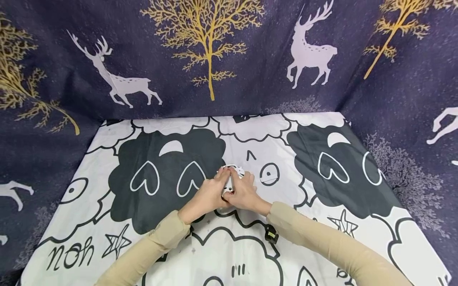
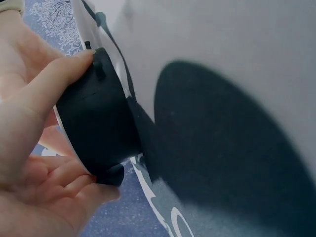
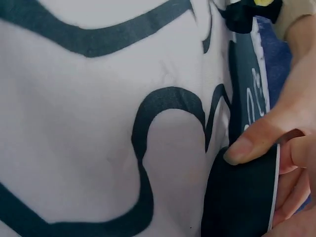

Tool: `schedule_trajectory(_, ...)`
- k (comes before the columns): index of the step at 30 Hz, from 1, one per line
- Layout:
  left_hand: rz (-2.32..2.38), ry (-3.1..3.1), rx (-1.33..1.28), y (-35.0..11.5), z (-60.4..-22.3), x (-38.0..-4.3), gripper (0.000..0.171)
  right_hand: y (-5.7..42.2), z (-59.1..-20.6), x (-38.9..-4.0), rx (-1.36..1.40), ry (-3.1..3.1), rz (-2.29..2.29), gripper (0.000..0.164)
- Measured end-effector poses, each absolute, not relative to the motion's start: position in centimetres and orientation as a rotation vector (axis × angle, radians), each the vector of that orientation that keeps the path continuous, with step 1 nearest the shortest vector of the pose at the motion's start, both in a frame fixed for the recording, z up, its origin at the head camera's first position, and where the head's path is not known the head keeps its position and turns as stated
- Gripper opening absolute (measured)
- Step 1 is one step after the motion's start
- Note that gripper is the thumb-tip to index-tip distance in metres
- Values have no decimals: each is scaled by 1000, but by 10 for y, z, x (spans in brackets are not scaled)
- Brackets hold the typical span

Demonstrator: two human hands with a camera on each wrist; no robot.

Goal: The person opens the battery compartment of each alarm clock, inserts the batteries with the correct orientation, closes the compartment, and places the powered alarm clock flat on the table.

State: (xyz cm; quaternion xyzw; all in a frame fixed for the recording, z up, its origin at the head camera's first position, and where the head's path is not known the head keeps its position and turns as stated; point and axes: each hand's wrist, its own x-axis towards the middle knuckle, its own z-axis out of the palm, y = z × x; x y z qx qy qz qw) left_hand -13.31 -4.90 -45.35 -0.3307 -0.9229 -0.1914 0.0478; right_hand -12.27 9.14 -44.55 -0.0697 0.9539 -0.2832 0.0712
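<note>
Case [image 2: 101, 113], black-sided with a white face, midway between the left and right edges of the cloth [image 1: 214, 254]. Left hand [image 1: 209, 194] and right hand [image 1: 245, 194] grip it from either side, thumbs on the black. Beyond the far edge hangs a deer-printed drape [image 1: 250, 87].

The black-sided round object [image 2: 101, 118] has a white top. Black cartoon shapes [image 1: 168, 163] pattern the white cloth [image 1: 218, 254]; golden trees [image 1: 210, 51] and white deer [image 1: 311, 55] pattern the dark-blue fabric backdrop [image 1: 254, 71].
</note>
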Motion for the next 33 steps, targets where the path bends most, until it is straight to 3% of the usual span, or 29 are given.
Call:
schedule_trajectory(9,-594,-2870,-1039,-55,-459,-115,95,91,-455,-107,-237,2805,-965,78)
schedule_trajectory(20,-604,-2934,-1043,-46,-435,-128,83,88,-440,-118,-134,2753,-953,81)
schedule_trajectory(28,-778,-3170,-883,-35,-417,-129,103,87,-423,-130,-105,2582,-911,82)
schedule_trajectory(33,-704,-3211,-885,-33,-417,-131,102,87,-426,-132,-102,2626,-838,84)
